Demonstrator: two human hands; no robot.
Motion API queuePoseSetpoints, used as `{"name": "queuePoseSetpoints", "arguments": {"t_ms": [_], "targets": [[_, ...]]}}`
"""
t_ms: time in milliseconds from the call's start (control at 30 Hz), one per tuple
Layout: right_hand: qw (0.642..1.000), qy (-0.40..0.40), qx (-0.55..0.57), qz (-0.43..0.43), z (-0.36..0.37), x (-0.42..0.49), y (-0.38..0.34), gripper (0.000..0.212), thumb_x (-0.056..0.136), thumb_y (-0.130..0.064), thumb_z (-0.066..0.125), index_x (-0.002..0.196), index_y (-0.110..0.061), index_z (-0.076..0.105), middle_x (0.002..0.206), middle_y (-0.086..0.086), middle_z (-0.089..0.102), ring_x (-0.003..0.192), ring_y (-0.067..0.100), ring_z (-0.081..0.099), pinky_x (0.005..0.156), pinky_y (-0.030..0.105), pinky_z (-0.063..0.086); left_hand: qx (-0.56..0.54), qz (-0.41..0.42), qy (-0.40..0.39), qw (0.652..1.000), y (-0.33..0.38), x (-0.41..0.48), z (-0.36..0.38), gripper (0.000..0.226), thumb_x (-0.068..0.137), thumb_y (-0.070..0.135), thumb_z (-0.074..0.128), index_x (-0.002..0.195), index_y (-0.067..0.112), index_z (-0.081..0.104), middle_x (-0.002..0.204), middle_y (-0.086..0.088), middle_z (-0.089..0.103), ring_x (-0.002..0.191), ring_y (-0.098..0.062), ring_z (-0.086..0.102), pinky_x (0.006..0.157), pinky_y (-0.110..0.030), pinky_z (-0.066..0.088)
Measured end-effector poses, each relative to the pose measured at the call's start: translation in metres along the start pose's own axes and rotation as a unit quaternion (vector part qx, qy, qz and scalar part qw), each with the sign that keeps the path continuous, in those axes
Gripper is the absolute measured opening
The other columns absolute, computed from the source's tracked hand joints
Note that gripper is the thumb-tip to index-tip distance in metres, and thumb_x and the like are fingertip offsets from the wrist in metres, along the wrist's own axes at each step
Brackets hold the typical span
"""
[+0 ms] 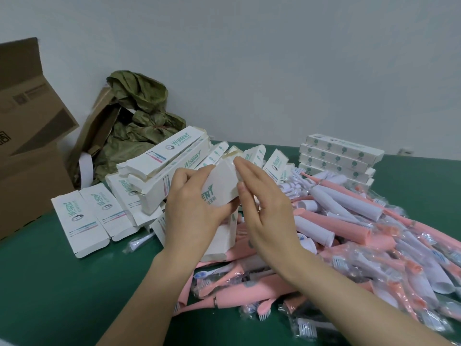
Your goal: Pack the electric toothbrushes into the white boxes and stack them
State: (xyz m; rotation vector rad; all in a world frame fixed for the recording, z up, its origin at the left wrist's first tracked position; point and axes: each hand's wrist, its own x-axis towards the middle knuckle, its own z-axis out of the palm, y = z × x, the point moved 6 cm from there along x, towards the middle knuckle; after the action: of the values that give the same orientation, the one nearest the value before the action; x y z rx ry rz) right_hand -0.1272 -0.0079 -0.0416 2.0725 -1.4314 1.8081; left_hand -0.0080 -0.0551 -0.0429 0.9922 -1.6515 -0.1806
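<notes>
Pale wall (pixel 274 58) runs behind a green counter (pixel 50 283), and I am looking down at both hands over the middle of it. My left grip (pixel 192 208) is curled round a white box (pixel 219 188), thumb across its printed face and fingers behind, holding it tilted above the near edge of the pile. My right grip (pixel 269 211) is not closed on anything: its fingers are straight and together, their tips touching the box's far end, with the thumb lying against the box's right edge. I cannot tell whether the box has anything in it.

Pink and white toothbrushes (pixel 349 233) lie in a loose heap in clear wrappers, filling the right side of the counter and reaching under my right forearm. At the far right, behind that heap, closed white boxes sit in a neat stack (pixel 339 156). Left of the held box, open boxes (pixel 159 166) lean on one another in a jumble, and beside them two flat boxes (pixel 82 216) lie side by side on the counter. One wrapped brush head (pixel 139 242) rests just in front of them. A brown carton (pixel 27 146) stands at the far left, and crumpled green wrapping (pixel 139 116) is bunched against the wall.
</notes>
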Motion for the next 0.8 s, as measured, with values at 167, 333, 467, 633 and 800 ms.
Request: {"name": "queuePoseSetpoints", "arguments": {"t_ms": [167,333,467,633,800], "targets": [[0.996,-0.024,-0.077,-0.036,0.011,-0.005,-0.006,0.041,0.094,-0.010,0.049,0.133,0.001,0.048,0.139,0.016,0.047,0.127,0.022,0.043,0.109,0.017,0.023,0.020,-0.017,0.003,1.000,-0.006,-0.002,0.001,0.054,0.062,0.015,0.075,0.115,0.015,0.067,0.091,0.001,0.045,0.076,-0.003,0.040,0.067,-0.005,0.033],[0.981,-0.151,-0.114,-0.047,0.002,0.013,-0.013,0.060,0.081,-0.001,0.061,0.136,0.005,0.038,0.138,0.019,0.044,0.127,0.029,0.041,0.110,0.028,0.026,0.048,0.007,-0.028,0.998,-0.001,0.002,0.002,0.054,0.060,0.011,0.075,0.114,0.014,0.066,0.094,0.000,0.047,0.080,-0.005,0.043,0.065,-0.020,0.035],[0.924,-0.291,-0.213,-0.125,-0.022,0.024,-0.016,0.073,0.081,-0.005,0.065,0.145,-0.004,0.029,0.144,0.013,0.039,0.130,0.025,0.035,0.108,0.027,0.026,0.064,0.088,-0.089,0.990,0.026,0.004,0.010,0.059,0.053,0.036,0.072,0.107,0.013,0.066,0.092,0.008,0.051,0.081,-0.009,0.048,0.063,-0.021,0.036],[0.918,-0.232,-0.308,-0.096,-0.071,0.040,0.001,0.055,0.082,-0.022,0.069,0.132,-0.014,0.049,0.123,0.003,0.055,0.111,0.018,0.044,0.085,0.028,0.037,0.101,0.194,-0.106,0.970,0.062,0.018,0.032,0.076,0.052,0.023,0.088,0.120,0.011,0.057,0.111,-0.007,0.054,0.103,-0.025,0.046,0.087,-0.025,0.032],[0.935,-0.113,-0.333,0.055,-0.162,0.089,0.068,0.049,0.072,-0.013,0.075,0.118,-0.010,0.060,0.112,0.011,0.062,0.100,0.028,0.055,0.083,0.038,0.044,0.102,0.195,-0.145,0.965,0.062,0.030,0.053,0.052,0.076,0.023,0.072,0.122,0.028,0.049,0.109,0.008,0.051,0.103,-0.011,0.043,0.080,-0.028,0.037]]}}
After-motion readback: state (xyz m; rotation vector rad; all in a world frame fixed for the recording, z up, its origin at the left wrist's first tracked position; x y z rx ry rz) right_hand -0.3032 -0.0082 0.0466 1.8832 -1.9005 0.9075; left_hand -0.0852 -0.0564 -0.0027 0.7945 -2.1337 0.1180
